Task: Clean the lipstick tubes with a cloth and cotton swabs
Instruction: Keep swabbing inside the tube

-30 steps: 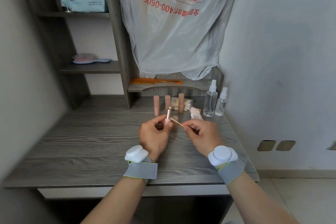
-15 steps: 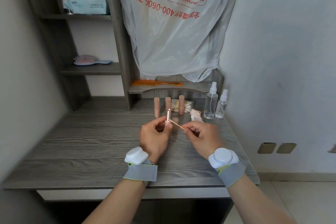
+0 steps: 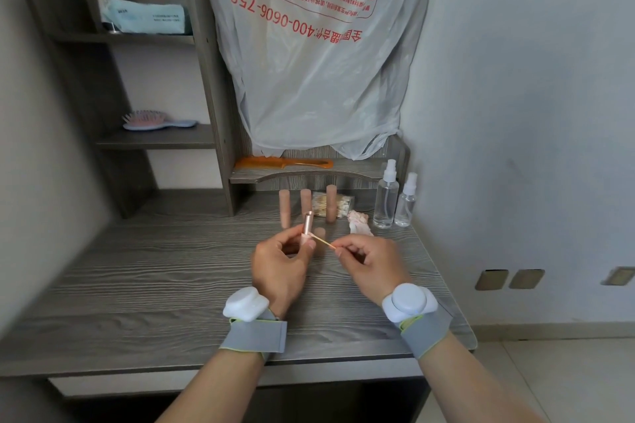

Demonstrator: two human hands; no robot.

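Note:
My left hand [image 3: 280,264] holds an open rose-gold lipstick tube [image 3: 307,224] upright above the desk. My right hand [image 3: 372,263] pinches a thin wooden cotton swab [image 3: 323,241], whose tip touches the tube's lower part near my left thumb. Three peach lipstick tubes [image 3: 284,207] stand in a row behind, and a fourth short peach piece [image 3: 320,236] stands just behind my fingers. A clear bag of cotton swabs [image 3: 338,205] lies behind the tubes. A crumpled whitish cloth [image 3: 358,220] lies to the right of them.
Two clear spray bottles [image 3: 386,201] stand at the desk's back right by the wall. An orange comb [image 3: 281,162] lies on the low shelf, a hairbrush [image 3: 156,118] on the left shelf. A plastic bag [image 3: 309,55] hangs above. The grey wooden desk [image 3: 154,278] ends near my wrists.
Both hands stay close together with the swab at the tube. The swab tip has shifted slightly along the tube's lower part.

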